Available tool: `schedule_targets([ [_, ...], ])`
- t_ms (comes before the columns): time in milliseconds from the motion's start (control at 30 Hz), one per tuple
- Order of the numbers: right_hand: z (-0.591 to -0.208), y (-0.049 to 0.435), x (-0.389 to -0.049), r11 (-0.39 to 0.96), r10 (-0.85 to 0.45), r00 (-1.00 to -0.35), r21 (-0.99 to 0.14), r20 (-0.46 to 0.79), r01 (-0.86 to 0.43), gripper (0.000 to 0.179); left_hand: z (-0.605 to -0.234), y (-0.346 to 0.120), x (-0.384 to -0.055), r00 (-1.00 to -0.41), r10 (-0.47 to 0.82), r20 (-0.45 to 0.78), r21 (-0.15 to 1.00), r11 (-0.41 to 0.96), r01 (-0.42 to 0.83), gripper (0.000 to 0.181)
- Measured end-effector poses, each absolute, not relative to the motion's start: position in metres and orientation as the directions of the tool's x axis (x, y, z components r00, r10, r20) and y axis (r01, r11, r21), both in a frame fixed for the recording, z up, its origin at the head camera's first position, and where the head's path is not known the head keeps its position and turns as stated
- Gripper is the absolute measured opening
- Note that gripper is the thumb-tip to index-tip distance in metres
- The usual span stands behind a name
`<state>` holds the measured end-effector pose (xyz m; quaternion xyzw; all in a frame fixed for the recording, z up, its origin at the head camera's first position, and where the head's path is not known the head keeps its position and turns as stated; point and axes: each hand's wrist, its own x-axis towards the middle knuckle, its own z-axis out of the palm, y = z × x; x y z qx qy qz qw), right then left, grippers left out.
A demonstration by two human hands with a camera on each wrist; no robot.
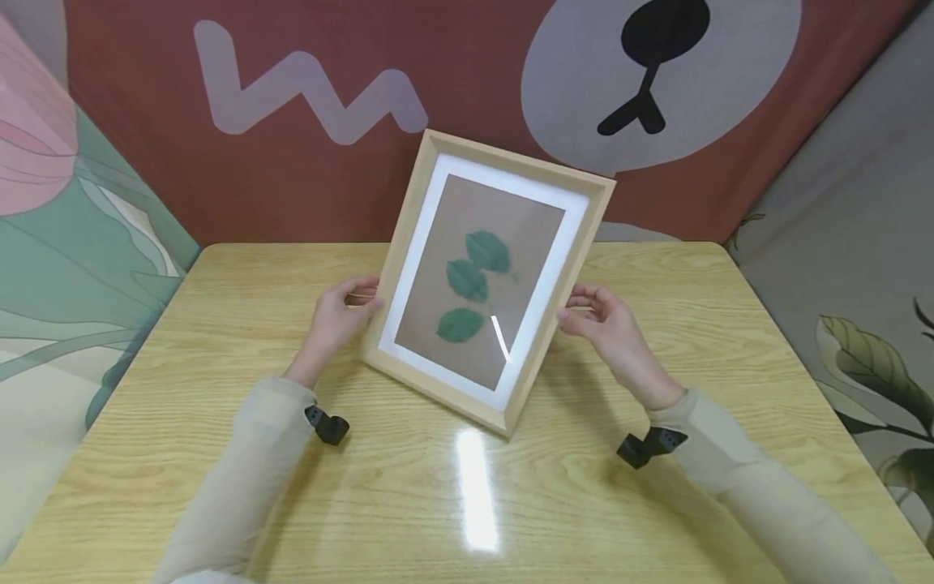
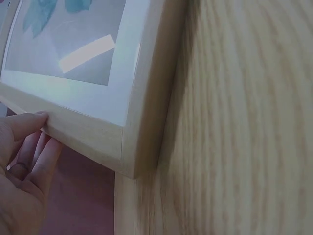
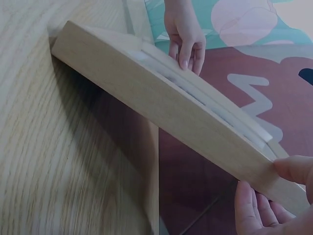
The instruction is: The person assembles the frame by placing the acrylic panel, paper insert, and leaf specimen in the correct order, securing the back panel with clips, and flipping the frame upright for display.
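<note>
A light wooden picture frame (image 1: pixel 587 243) stands tilted over the table, leaning back and turned slightly, with a white mat and a brown sheet bearing three green leaves (image 1: pixel 467 280). My left hand (image 1: pixel 343 312) pinches its left side, the thumb on the front face and the fingers behind, as the left wrist view shows at the hand (image 2: pixel 24 166). On the opposite side my right hand (image 1: pixel 606 328) grips the frame's edge between thumb and fingers. In the right wrist view the frame's side (image 3: pixel 161 107) slants up from the table, its lower edge close to the wood.
The wood-grain table (image 1: pixel 219 389) spreads around and in front of the frame, with a bright light reflection on it. Behind its far edge hangs a reddish-brown cloth (image 1: pixel 306 195) with a cartoon print. Patterned cloths flank both sides. Black cameras (image 1: pixel 328 426) sit on both wrists.
</note>
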<state>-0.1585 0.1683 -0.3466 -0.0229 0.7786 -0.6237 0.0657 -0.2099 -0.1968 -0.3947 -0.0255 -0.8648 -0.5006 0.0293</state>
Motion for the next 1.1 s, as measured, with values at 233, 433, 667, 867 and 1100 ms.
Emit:
schedule_targets([
  [233, -0.348, 0.172, -0.164, 0.225, -0.101, -0.993, -0.974, -0.063, 0.039, 0.052, -0.396, -0.195, -0.205, -0.998, 0.013, 0.065, 0.875, 0.480, 0.063, 0.036],
  [433, -0.349, 0.172, -0.168, 0.198, -0.088, -0.995, -0.980, -0.053, 0.035, 0.053, -0.395, -0.192, -0.201, -0.999, -0.008, 0.036, 0.877, 0.480, 0.028, 0.038],
  [667, -0.351, 0.175, -0.172, 0.222, -0.072, -0.997, -0.975, -0.036, 0.019, 0.054, -0.396, -0.186, -0.195, -0.999, -0.028, 0.044, 0.886, 0.463, 0.026, 0.037],
  [867, -0.352, 0.179, -0.175, 0.236, -0.051, -0.998, -0.972, -0.023, 0.010, 0.054, -0.398, -0.177, -0.190, -0.995, -0.044, 0.093, 0.897, 0.438, 0.064, 0.035],
  [1100, -0.350, 0.183, -0.177, 0.256, -0.025, -1.000, -0.967, -0.013, 0.006, 0.054, -0.398, -0.170, -0.183, -0.993, -0.055, 0.109, 0.902, 0.426, 0.075, 0.035],
])
